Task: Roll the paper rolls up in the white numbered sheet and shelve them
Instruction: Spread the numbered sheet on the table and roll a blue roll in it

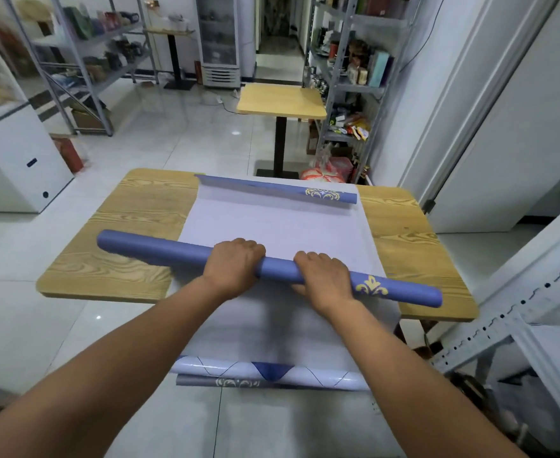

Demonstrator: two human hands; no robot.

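Observation:
A long blue paper roll with a gold ornament lies slanted across a white sheet spread on the wooden table. My left hand and my right hand both rest on top of this roll near its middle, fingers curled over it. A second blue roll with a gold pattern lies at the far edge of the sheet, partly unrolled. The sheet's near end hangs off the table, where a white patterned roll and a grey one show below it.
A small wooden pedestal table stands beyond. Metal shelving with goods lines the right; a grey perforated shelf frame is close at my right. More shelves and a white cabinet stand at the left. Tiled floor surrounds the table.

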